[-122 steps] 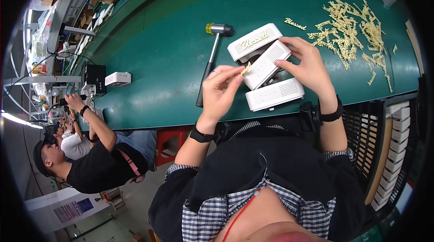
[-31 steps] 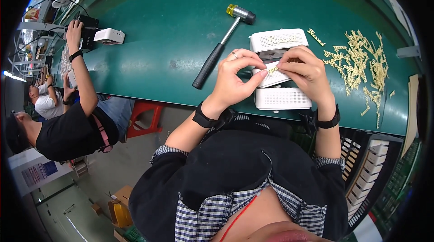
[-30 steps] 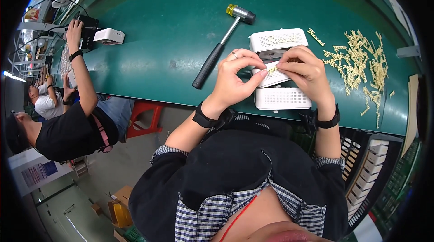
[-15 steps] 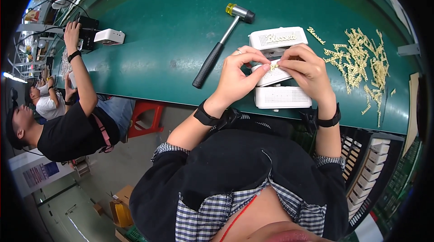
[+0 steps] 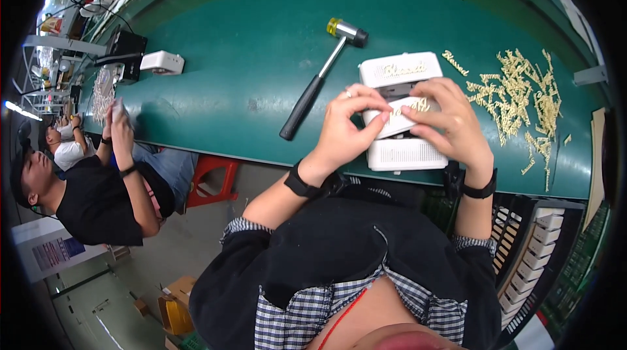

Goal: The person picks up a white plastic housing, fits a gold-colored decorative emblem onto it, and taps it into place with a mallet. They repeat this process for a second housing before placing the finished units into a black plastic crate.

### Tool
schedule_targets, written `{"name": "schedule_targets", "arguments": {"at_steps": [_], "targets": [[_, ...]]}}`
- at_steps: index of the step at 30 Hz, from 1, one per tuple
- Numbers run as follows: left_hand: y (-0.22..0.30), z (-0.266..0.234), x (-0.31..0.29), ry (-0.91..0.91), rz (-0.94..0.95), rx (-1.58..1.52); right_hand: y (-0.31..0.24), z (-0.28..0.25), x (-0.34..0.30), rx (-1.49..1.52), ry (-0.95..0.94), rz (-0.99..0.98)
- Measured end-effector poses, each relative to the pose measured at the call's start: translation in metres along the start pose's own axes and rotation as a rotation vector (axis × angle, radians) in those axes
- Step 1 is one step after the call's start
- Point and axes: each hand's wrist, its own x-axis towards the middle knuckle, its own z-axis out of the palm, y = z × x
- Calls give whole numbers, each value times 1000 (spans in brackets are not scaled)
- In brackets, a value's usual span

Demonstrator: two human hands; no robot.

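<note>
My left hand pinches the left end of a small white perforated casing, thumb and forefinger close together at its edge. On that casing lies a cream-gold cursive word ornament. From the other side my right hand grips the casing, forefinger on the ornament and thumb lower, at the near edge. The casing sits slightly tilted between two others. Behind it is a white casing with a similar ornament on its face; in front lies a plain white casing. My fingers partly cover the middle casing.
A black-handled mallet lies left of my hands. Loose cream ornaments are heaped at right, with a single ornament nearer. A crate holds several white casings. At left a co-worker sits by a white casing.
My right hand's fingers have spread, and more of the ornament on the middle casing shows. The co-worker's raised arm has come down from the black box, and both hands are together.
</note>
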Motion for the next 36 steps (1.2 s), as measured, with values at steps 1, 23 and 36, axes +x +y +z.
{"name": "schedule_targets", "arguments": {"at_steps": [1, 23, 36], "targets": [[1, 2, -1, 1, -9, -19, -1, -3, -2, -16, 16, 2], [-5, 8, -5, 11, -206, -311, -1, 7, -14, 125, 35, 150], [-12, 2, -12, -88, -18, -174, 0, 7, -6, 164, 76, 193]]}}
